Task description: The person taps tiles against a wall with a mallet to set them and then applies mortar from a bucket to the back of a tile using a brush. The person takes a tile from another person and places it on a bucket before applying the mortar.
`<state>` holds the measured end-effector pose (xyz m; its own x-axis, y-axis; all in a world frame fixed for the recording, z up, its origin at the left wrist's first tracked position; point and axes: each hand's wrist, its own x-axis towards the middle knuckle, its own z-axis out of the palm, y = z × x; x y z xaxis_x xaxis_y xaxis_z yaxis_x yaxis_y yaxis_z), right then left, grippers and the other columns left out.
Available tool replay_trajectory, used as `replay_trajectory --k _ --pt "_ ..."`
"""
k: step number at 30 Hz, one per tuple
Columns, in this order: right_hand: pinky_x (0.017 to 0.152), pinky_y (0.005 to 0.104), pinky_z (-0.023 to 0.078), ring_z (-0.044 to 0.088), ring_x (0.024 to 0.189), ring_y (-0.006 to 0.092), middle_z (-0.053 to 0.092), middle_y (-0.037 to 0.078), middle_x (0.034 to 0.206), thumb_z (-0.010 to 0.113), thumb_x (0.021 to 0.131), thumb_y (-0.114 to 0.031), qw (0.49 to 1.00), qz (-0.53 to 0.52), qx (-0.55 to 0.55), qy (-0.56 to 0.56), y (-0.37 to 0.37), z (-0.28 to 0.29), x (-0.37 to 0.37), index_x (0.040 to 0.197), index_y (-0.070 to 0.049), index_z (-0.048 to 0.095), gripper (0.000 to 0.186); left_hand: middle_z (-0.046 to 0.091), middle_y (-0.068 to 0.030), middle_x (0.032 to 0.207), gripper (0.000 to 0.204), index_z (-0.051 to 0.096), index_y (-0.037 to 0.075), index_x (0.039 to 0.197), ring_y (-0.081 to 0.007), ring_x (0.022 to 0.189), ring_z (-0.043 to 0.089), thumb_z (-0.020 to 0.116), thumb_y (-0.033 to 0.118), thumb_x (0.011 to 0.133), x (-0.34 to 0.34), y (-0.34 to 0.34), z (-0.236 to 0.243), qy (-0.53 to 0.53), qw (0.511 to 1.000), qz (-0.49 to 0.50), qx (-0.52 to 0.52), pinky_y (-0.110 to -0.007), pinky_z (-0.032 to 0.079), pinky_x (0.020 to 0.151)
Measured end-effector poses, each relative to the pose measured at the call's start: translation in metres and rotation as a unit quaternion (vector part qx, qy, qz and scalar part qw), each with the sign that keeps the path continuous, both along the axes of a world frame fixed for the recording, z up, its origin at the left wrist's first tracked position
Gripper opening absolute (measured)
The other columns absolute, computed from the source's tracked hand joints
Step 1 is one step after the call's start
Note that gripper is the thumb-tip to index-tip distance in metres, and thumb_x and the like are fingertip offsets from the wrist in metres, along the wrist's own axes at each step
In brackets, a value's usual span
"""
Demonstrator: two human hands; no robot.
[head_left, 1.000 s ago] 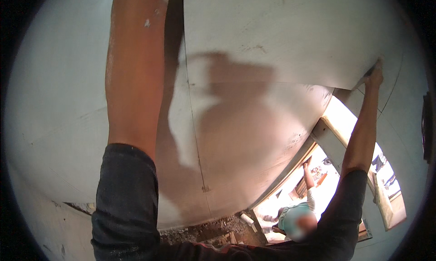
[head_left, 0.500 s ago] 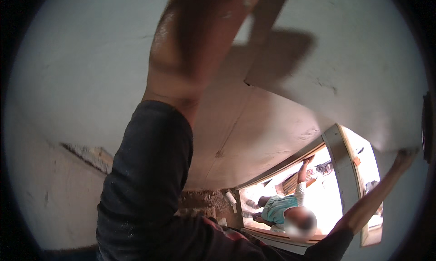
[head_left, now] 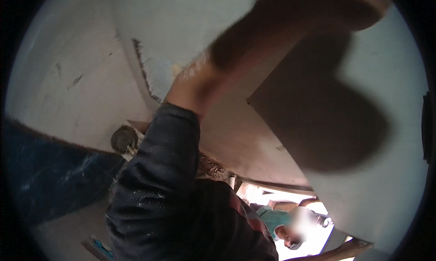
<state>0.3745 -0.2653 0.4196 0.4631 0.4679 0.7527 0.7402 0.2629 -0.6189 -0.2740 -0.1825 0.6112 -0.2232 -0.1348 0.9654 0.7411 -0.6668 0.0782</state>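
Note:
From the bottom my left arm, in a dark dusty sleeve, reaches up and across a pale wall-like surface. My left hand (head_left: 363, 9) is at the upper right, dark and cut by the picture's rim, against or close to a pale flat panel (head_left: 363, 197). Its fingers do not show clearly. The panel has a corner near the middle of the picture, and a broad rounded shadow falls on it. My right hand (head_left: 359, 248) is low at the right, by the panel's lower part. Whether either hand holds something is hidden.
A person in a teal shirt (head_left: 274, 222) is at a bright opening at the lower right. On the left are a dark blue marbled surface (head_left: 50, 179), a round dark object (head_left: 124, 139) and a rough-edged gap (head_left: 144, 72) in the pale surface. Something bright blue (head_left: 102, 247) lies lower left.
My left forearm has swung to the right, bringing part of the hand into view. The view has turned: the opening and my right hand now appear lower, and the blue surface shows at left.

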Motion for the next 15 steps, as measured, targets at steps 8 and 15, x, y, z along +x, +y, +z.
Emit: replay_trajectory --k 8,15 --pt "0.110 0.0542 0.037 0.050 0.128 0.0430 0.053 0.026 0.137 0.059 0.089 -0.024 0.987 0.050 -0.114 -0.103 -0.007 -0.072 -0.087 0.140 0.005 0.051 0.059 0.060 -0.0061 0.078 0.037 0.061 0.001 0.093 -0.0150 0.073 0.055 0.056 0.036 0.102 -0.099 -0.106 -0.168 -0.141 0.983 0.007 -0.116 -0.033 0.044 0.064" --pt "0.110 0.0586 0.035 0.050 0.125 0.0462 0.056 0.029 0.132 0.056 0.089 -0.027 0.915 0.073 -0.182 -0.353 0.040 -0.091 -0.106 0.137 0.007 0.053 0.060 0.061 -0.0063 0.084 0.047 0.056 -0.003 0.123 -0.0133 0.077 0.052 0.046 0.040 0.108 -0.142 -0.160 -0.359 -0.395 0.909 0.058 -0.122 -0.030 0.044 0.070"
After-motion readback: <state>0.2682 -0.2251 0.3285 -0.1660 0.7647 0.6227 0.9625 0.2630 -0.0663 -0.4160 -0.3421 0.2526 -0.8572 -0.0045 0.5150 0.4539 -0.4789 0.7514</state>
